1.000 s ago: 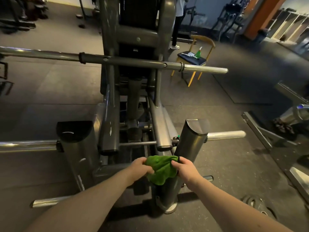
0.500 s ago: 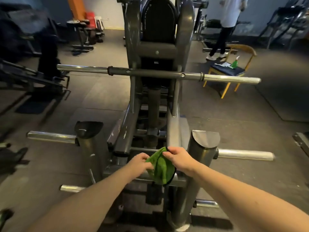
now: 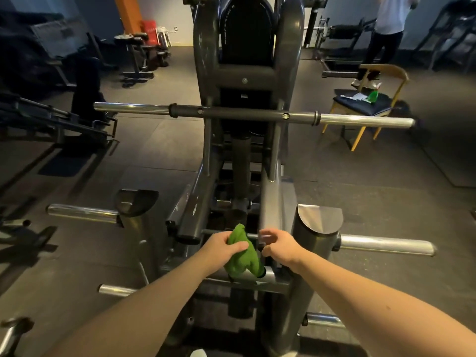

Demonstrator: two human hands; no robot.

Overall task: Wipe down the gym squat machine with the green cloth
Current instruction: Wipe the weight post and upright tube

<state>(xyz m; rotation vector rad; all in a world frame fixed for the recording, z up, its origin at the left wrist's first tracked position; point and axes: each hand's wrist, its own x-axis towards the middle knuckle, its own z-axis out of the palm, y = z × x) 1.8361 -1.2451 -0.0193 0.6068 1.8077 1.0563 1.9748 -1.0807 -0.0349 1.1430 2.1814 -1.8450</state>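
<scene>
Left hand point(image 3: 221, 247) gripping; right hand point(image 3: 277, 244) loosely curled

Dark grey rubber floor point(image 3: 159, 155) runs through a dim gym. Far left, an orange pillar point(image 3: 128, 11) stands against a pale wall point(image 3: 180, 19), with a red object point(image 3: 149, 28) just beside it and dark benches point(image 3: 136, 52) near. A black machine point(image 3: 46, 119) fills the left side. Far right, a wooden chair point(image 3: 386, 70) with a blue cushion point(image 3: 358, 106) holds papers point(image 3: 353, 97) and a green spray bottle point(image 3: 372, 96). Behind it a person point(image 3: 389, 29) in a white top and dark trousers stands by a blue-grey wall point(image 3: 347, 9). A darker mat point(image 3: 453, 161) lies on the right.
</scene>
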